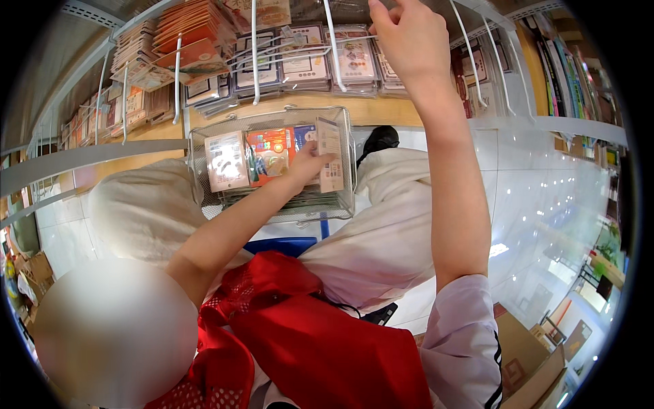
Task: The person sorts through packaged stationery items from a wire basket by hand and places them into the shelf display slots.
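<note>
- The clear wire-framed basket (pixel 199 178) rested on the person's lap, stocked with flat card packets.
- The left hand (pixel 308 163) reached into the basket's right end, its fingers closed on an upright pale cardboard packet (pixel 331 155); lifting it straight up would likely spare its neighbours.
- The right hand (pixel 409 37) was raised to the white wire display hooks (pixel 334 48); whether its fingers gripped anything could not be told.
- Hanging packet rows (pixel 306 61) crowded the hooks.

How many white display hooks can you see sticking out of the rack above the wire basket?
About 7: two at left, two centre, three at right. The raised right hand may hide more. The left hand is in the wire basket.
</note>
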`<action>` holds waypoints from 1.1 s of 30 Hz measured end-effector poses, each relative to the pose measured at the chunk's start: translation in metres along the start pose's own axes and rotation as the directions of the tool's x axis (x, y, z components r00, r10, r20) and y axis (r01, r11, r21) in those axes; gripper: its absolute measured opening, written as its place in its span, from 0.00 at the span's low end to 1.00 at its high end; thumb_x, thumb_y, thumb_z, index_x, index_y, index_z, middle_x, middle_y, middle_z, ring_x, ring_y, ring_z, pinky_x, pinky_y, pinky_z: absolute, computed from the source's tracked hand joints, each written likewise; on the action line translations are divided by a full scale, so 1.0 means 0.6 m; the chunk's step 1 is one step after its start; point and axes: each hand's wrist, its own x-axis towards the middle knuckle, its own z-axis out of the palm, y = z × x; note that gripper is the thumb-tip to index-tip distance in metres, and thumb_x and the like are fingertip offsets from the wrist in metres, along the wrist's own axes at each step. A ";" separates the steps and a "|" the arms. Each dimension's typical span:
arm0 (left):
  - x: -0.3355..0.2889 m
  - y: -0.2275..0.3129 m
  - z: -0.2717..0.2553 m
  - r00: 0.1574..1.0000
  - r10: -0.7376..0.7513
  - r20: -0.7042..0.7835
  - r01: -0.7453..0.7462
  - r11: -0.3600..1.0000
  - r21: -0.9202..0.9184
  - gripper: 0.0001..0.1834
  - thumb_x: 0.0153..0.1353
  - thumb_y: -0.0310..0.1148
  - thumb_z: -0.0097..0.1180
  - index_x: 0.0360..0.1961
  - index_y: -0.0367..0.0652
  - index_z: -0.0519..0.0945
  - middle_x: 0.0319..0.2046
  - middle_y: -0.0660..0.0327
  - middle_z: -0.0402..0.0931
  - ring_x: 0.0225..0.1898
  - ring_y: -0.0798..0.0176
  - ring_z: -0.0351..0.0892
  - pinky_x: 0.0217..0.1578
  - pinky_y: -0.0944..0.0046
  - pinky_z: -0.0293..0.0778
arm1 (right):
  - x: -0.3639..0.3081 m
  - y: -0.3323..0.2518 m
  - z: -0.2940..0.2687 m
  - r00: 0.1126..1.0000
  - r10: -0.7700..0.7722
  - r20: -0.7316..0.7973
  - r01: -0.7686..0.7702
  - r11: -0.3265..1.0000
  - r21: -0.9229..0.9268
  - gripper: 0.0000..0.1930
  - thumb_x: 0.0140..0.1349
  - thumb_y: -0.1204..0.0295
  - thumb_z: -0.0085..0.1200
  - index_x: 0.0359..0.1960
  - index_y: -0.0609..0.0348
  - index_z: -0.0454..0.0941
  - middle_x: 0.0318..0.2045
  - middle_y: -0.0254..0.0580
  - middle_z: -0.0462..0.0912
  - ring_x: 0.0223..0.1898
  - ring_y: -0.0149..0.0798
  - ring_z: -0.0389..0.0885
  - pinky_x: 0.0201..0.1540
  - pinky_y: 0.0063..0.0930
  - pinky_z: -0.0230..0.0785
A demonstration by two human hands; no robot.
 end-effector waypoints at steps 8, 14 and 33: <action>-0.026 0.019 -0.064 0.979 -0.078 0.190 0.092 0.994 -0.063 0.22 0.52 0.26 0.54 0.49 0.31 0.68 0.39 0.52 0.76 0.39 0.60 0.77 0.37 0.63 0.73 | 0.005 -0.013 0.006 0.999 -0.031 0.014 0.029 0.993 0.115 0.11 0.54 0.68 0.53 0.35 0.60 0.77 0.22 0.49 0.80 0.27 0.47 0.79 0.33 0.35 0.71; -0.201 0.168 -0.154 0.757 -0.013 0.654 0.000 1.000 0.020 0.29 0.51 0.27 0.58 0.55 0.34 0.64 0.45 0.57 0.74 0.45 0.66 0.74 0.46 0.66 0.70 | 0.021 -0.068 -0.011 0.921 0.077 0.382 -0.279 0.815 0.508 0.09 0.55 0.72 0.52 0.33 0.65 0.77 0.22 0.49 0.80 0.26 0.38 0.80 0.30 0.28 0.71; -0.220 0.308 -0.230 0.876 0.482 0.028 -0.466 0.859 -0.210 0.18 0.56 0.33 0.56 0.46 0.33 0.72 0.37 0.58 0.77 0.35 0.71 0.75 0.36 0.70 0.73 | -0.054 -0.122 0.081 0.865 -0.144 0.481 -0.369 0.466 0.804 0.38 0.52 0.80 0.55 0.63 0.62 0.47 0.52 0.47 0.65 0.54 0.37 0.66 0.55 0.28 0.60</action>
